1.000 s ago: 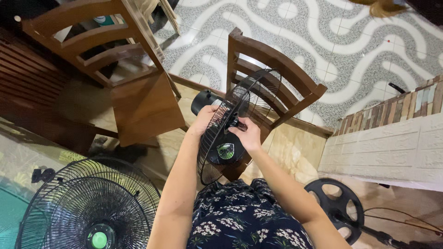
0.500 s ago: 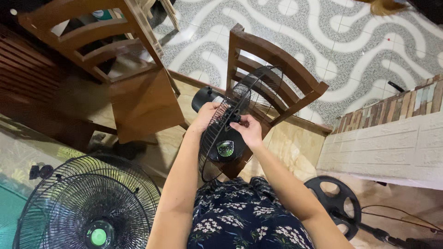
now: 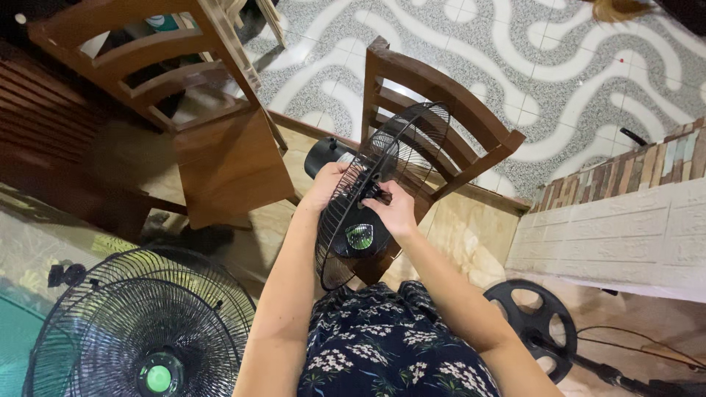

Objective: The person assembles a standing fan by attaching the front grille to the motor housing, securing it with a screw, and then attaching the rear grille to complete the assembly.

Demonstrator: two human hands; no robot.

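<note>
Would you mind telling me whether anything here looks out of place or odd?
The black fan head sits off its stand, tilted in both hands: left hand at the grille, right hand at its hub. A round black base lies apart on the floor.

Black wire fan guard (image 3: pixel 368 213) stands tilted on edge before the wooden chair (image 3: pixel 441 103).

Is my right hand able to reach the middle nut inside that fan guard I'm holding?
Probably yes: the right hand is already at the hub of the fan guard, on its open side, with no blade in the way.
</note>
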